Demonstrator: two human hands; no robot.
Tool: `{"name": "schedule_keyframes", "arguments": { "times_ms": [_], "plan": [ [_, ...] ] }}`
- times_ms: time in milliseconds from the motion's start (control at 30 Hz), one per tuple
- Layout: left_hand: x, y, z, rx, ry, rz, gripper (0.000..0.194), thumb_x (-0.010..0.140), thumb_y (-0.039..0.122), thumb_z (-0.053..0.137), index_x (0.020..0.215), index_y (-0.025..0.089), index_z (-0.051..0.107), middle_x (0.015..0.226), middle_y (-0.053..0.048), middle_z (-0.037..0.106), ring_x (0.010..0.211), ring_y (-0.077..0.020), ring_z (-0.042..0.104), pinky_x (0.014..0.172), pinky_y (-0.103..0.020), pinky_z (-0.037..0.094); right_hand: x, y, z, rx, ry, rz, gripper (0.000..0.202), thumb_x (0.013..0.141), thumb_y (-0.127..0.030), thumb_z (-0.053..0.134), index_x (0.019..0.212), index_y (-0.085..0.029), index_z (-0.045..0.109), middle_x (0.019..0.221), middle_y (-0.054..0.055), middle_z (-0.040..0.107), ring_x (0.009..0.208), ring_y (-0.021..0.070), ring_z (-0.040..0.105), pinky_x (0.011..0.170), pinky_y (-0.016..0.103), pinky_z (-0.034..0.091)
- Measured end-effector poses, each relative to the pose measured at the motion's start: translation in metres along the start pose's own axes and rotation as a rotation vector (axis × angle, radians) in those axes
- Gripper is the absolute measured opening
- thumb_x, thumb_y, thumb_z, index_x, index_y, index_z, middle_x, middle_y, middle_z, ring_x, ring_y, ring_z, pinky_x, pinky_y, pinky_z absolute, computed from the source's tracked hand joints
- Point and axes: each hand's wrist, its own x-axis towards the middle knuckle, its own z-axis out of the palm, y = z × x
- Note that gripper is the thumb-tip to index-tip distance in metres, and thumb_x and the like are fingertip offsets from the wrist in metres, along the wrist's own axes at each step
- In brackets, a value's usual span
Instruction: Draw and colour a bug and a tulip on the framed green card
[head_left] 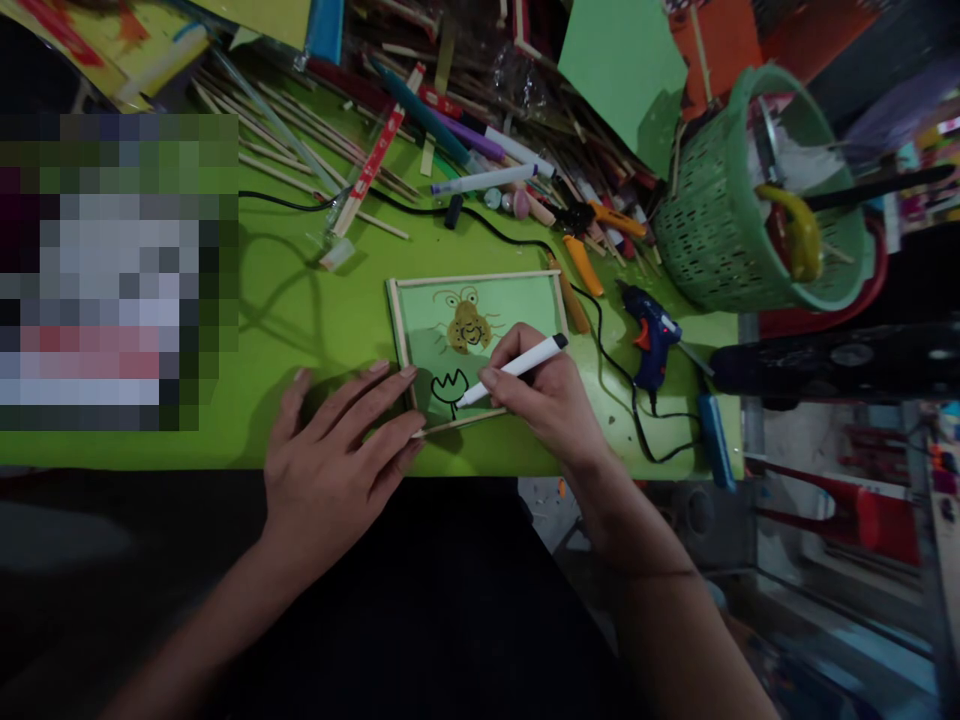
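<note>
Where the marker meets the paper: its tip is at the stem under a black flower outline, close to the bottom bar; a short, unhurried stroke should suit such a small line.
Right hand: its grip is clamped on the marker, thumb and fingers fairly near the tip, black end slanting up to the right; light pressure from there should give an even line without a blot.
Left hand: its grip is apart and holds nothing, fingers spread over the surface, with the fingertips at the left side and lower corner of the stick frame; gentle pressure there would help stop it sliding, while pushing inward could strain the thin bars.
Paper: light green, inside the stick frame, near the front edge of the surface, between the hands.
Bottom bar: raised beside the drawing, so the tip could catch on it; ending the stroke just short of the wood would be neater.
Bug drawing: brown, above the flower outline and close to the right hand's fingers; the knuckles are best lifted clear, in case any ink is wet.
Black ink: lifting the tip straight up at the end of a line should avoid a stray tail.
Glue gun: to the right on the surface, its cord curving near the right hand; the wrist is best turned without brushing it.
</note>
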Motion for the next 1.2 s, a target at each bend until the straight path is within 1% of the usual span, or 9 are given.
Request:
{"name": "schedule_keyframes", "arguments": {
  "times_ms": [233, 333, 567, 767, 900, 1200],
  "plan": [
    [0.0007, -0.0001, -0.0004, -0.015, -0.006, -0.013, 0.018, 0.087, 0.022, 0.070, 0.102, 0.030, 0.067, 0.135, -0.002, 0.067, 0.124, -0.0294, 0.063, 0.116, -0.058, 0.031, 0.0015, -0.0050, -0.0016, -0.078, -0.065, 0.022, 0.020, 0.085, -0.030, 0.069, 0.077, -0.021, 0.053, 0.061, -0.006, 0.053, 0.058, 0.0092, 0.045, 0.053, 0.026, 0.030],
    [0.0005, -0.0001, -0.0006, -0.018, -0.010, -0.012, 0.019, 0.087, 0.021, 0.070, 0.104, 0.029, 0.067, 0.136, -0.002, 0.066, 0.125, -0.0295, 0.062, 0.116, -0.059, 0.030, 0.0033, -0.0068, -0.0018, -0.067, -0.083, 0.034, 0.019, 0.085, -0.030, 0.068, 0.077, -0.021, 0.053, 0.061, -0.006, 0.052, 0.057, 0.0092, 0.044, 0.053, 0.026, 0.030],
    [0.0008, 0.0010, -0.0019, -0.013, -0.015, -0.015, 0.019, 0.086, 0.020, 0.070, 0.103, 0.028, 0.067, 0.136, -0.003, 0.066, 0.126, -0.0294, 0.062, 0.116, -0.058, 0.030, 0.0026, -0.0051, -0.0012, -0.047, -0.080, 0.030, 0.020, 0.086, -0.031, 0.069, 0.077, -0.021, 0.054, 0.061, -0.006, 0.052, 0.058, 0.0093, 0.044, 0.054, 0.026, 0.030],
    [0.0004, 0.0001, -0.0007, -0.003, -0.007, -0.002, 0.019, 0.087, 0.022, 0.070, 0.104, 0.029, 0.067, 0.136, -0.002, 0.067, 0.126, -0.0292, 0.062, 0.115, -0.058, 0.031, -0.0003, -0.0021, -0.0009, 0.054, -0.036, -0.001, 0.022, 0.085, -0.034, 0.071, 0.079, -0.021, 0.054, 0.062, -0.006, 0.051, 0.056, 0.0088, 0.043, 0.052, 0.025, 0.030],
    [0.0004, -0.0002, -0.0004, 0.003, 0.000, -0.002, 0.017, 0.087, 0.022, 0.070, 0.102, 0.029, 0.067, 0.135, -0.002, 0.067, 0.125, -0.0294, 0.063, 0.114, -0.059, 0.033, -0.0020, -0.0022, 0.0000, 0.038, -0.034, -0.010, 0.025, 0.084, -0.037, 0.072, 0.078, -0.021, 0.054, 0.063, -0.005, 0.052, 0.058, 0.0090, 0.045, 0.053, 0.024, 0.032],
    [-0.0002, 0.0000, -0.0004, 0.009, -0.008, -0.006, 0.017, 0.087, 0.022, 0.070, 0.102, 0.029, 0.066, 0.136, -0.002, 0.066, 0.125, -0.0297, 0.063, 0.115, -0.059, 0.031, -0.0021, -0.0028, 0.0007, -0.004, -0.058, -0.013, 0.025, 0.085, -0.039, 0.072, 0.079, -0.021, 0.055, 0.064, -0.005, 0.054, 0.059, 0.0097, 0.047, 0.053, 0.025, 0.032]
  ]
}}
